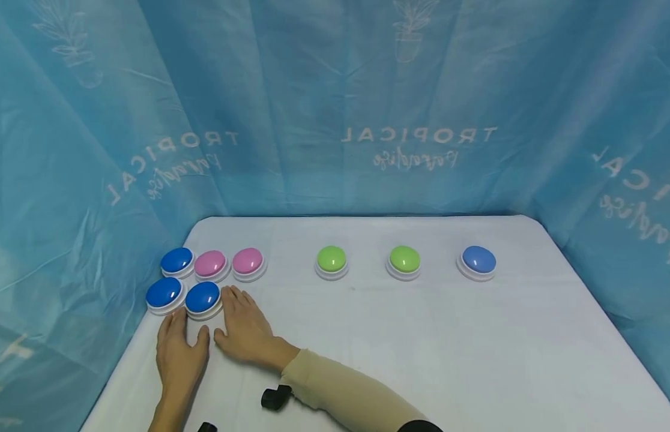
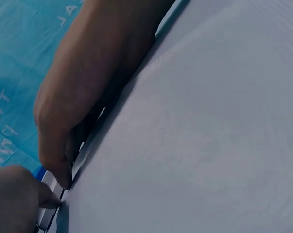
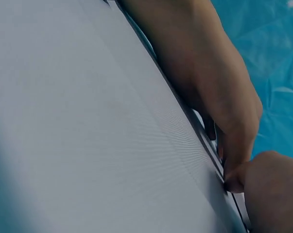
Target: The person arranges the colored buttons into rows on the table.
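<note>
A blue push button (image 1: 203,297) on a white round base lies at the front of a cluster on the left of the table. My left hand (image 1: 181,355) is at its near left side, fingertips right at the base and thumb spread out in front. From the right comes my right hand (image 1: 247,329), its extended fingers along the base's right edge and its thumb apart from them. Touching the cluster's left end is a second blue button (image 1: 163,291). Behind sit a third blue button (image 1: 176,260) and two pink buttons (image 1: 210,263). In the left wrist view, fingers mostly hide the white base (image 2: 49,182).
Two green buttons (image 1: 332,259) and a lighter blue button (image 1: 479,260) stand in a spaced row toward the right. A white cloth covers the table (image 1: 421,348). Blue printed curtains (image 1: 324,96) enclose the back and both sides.
</note>
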`<state>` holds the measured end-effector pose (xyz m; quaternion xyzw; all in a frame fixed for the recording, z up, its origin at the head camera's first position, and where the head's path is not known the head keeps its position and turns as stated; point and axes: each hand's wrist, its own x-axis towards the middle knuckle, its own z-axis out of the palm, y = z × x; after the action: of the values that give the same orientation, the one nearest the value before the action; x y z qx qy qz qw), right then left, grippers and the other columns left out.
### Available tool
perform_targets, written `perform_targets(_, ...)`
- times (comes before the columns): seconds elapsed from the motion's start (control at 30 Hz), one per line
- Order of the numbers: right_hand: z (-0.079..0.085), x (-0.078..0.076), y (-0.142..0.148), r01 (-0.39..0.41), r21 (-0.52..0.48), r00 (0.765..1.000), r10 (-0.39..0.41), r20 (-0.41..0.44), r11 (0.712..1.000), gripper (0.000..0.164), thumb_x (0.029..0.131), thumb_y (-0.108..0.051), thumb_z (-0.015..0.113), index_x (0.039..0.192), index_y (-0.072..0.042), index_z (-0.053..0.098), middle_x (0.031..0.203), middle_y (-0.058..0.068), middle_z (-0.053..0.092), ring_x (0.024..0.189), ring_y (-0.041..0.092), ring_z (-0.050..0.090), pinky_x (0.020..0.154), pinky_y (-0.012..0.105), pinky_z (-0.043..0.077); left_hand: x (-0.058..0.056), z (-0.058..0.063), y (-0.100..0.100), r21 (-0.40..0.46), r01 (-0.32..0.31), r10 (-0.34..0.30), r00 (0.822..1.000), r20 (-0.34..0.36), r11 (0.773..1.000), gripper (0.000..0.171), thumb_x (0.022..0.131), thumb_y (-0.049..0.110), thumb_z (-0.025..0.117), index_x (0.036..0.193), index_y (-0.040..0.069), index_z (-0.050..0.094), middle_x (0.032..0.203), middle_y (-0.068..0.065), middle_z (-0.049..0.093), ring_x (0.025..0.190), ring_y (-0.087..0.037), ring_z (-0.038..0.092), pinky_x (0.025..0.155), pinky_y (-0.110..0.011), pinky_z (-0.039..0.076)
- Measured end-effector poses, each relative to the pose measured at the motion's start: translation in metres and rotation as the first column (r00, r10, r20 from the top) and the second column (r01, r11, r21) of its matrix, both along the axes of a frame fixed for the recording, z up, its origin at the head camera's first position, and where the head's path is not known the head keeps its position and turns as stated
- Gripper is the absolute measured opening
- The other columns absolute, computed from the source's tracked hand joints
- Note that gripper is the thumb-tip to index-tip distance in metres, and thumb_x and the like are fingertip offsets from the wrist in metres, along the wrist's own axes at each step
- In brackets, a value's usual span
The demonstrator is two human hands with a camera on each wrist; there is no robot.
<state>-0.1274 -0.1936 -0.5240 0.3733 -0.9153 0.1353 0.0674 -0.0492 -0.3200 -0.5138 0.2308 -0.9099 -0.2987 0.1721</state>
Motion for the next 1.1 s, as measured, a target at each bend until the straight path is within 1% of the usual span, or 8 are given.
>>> perform_targets(0.1, 0.001, -0.005, 0.004, -0.005, 0.003, 1.0, 0.005, -0.009, 1.0, 0.082, 0.101, -0.049, 0.058, 0.163, -0.002, 0.032, 0.167, 0.007, 0.043, 0.159, 0.019, 0.034, 0.131, 0.031, 0.025, -0.005, -0.001, 0.003, 0.014, 0.029, -0.029, 1.0, -0.003, 0.999, 0.077, 0.096, 0.016, 0.069, 0.158, -0.011, 0.034, 0.163, -0.034, 0.034, 0.157, -0.048, 0.025, 0.126, -0.068, 0.021)
perform_targets(0.27, 0.001, -0.008, 0.008, -0.025, -0.003, 1.0, 0.025, 0.0, 1.0, 0.085, 0.1, -0.05, 0.06, 0.164, -0.002, 0.03, 0.168, 0.008, 0.041, 0.159, 0.019, 0.032, 0.132, 0.032, 0.023, -0.007, 0.0, 0.003, 0.013, 0.046, -0.046, 0.999, 0.014, 0.999, 0.081, 0.094, 0.017, 0.072, 0.158, -0.011, 0.033, 0.164, -0.034, 0.032, 0.157, -0.049, 0.025, 0.126, -0.067, 0.021)
perform_targets(0.37, 0.002, -0.008, 0.009, -0.034, -0.018, 0.999, 0.034, 0.016, 0.999, 0.088, 0.099, -0.052, 0.062, 0.164, -0.002, 0.03, 0.169, 0.008, 0.04, 0.16, 0.019, 0.032, 0.132, 0.032, 0.023, -0.006, 0.0, 0.002, 0.019, 0.044, -0.044, 0.999, 0.01, 0.999, 0.08, 0.093, 0.017, 0.073, 0.158, -0.01, 0.035, 0.164, -0.033, 0.034, 0.156, -0.049, 0.027, 0.125, -0.069, 0.022)
perform_targets(0.5, 0.002, -0.007, 0.012, -0.047, -0.036, 0.998, 0.048, 0.031, 0.998, 0.095, 0.094, -0.056, 0.066, 0.164, -0.003, 0.03, 0.168, 0.007, 0.041, 0.159, 0.018, 0.034, 0.131, 0.03, 0.023, -0.003, 0.002, 0.003, 0.044, 0.02, -0.019, 1.0, -0.017, 0.999, 0.076, 0.092, 0.015, 0.075, 0.156, -0.007, 0.042, 0.162, -0.032, 0.039, 0.153, -0.05, 0.033, 0.121, -0.074, 0.022)
perform_targets(0.63, 0.001, -0.002, 0.018, -0.06, -0.016, 0.997, 0.061, 0.038, 0.998, 0.099, 0.091, -0.059, 0.067, 0.165, -0.004, 0.029, 0.169, 0.005, 0.04, 0.158, 0.017, 0.034, 0.131, 0.028, 0.022, 0.001, 0.004, 0.007, 0.058, -0.007, 0.009, 0.999, -0.048, 0.998, 0.069, 0.089, 0.011, 0.077, 0.15, -0.008, 0.05, 0.156, -0.032, 0.046, 0.147, -0.053, 0.042, 0.12, -0.073, 0.024)
perform_targets(0.8, 0.004, 0.006, 0.032, -0.073, 0.016, 0.997, 0.072, 0.028, 0.997, 0.1, 0.093, -0.061, 0.064, 0.166, -0.003, 0.026, 0.171, 0.007, 0.037, 0.16, 0.018, 0.031, 0.131, 0.028, 0.022, 0.004, 0.005, 0.013, 0.046, -0.02, 0.024, 0.997, -0.077, 0.999, 0.065, 0.087, 0.008, 0.078, 0.146, -0.007, 0.056, 0.152, -0.031, 0.052, 0.142, -0.053, 0.047, 0.122, -0.069, 0.028)
perform_targets(0.97, 0.004, 0.014, 0.052, -0.078, 0.032, 0.997, 0.077, 0.026, 0.996, 0.103, 0.094, -0.064, 0.061, 0.166, -0.001, 0.023, 0.172, 0.01, 0.032, 0.161, 0.02, 0.027, 0.131, 0.029, 0.021, 0.007, 0.005, 0.024, 0.003, 0.014, -0.014, 0.994, -0.109, 1.0, 0.063, 0.084, 0.006, 0.082, 0.142, -0.006, 0.061, 0.147, -0.029, 0.057, 0.138, -0.052, 0.053, 0.117, -0.065, 0.039)
perform_targets(1.1, -0.003, 0.021, 0.08, -0.095, 0.03, 0.995, 0.094, 0.031, 0.995, 0.106, 0.094, -0.066, 0.06, 0.166, 0.001, 0.02, 0.173, 0.014, 0.03, 0.162, 0.023, 0.025, 0.132, 0.031, 0.021, 0.011, -0.003, 0.044, -0.03, 0.054, -0.058, 0.988, -0.143, 0.998, 0.064, 0.081, 0.006, 0.085, 0.139, -0.007, 0.063, 0.145, -0.028, 0.06, 0.135, -0.051, 0.057, 0.113, -0.063, 0.045)
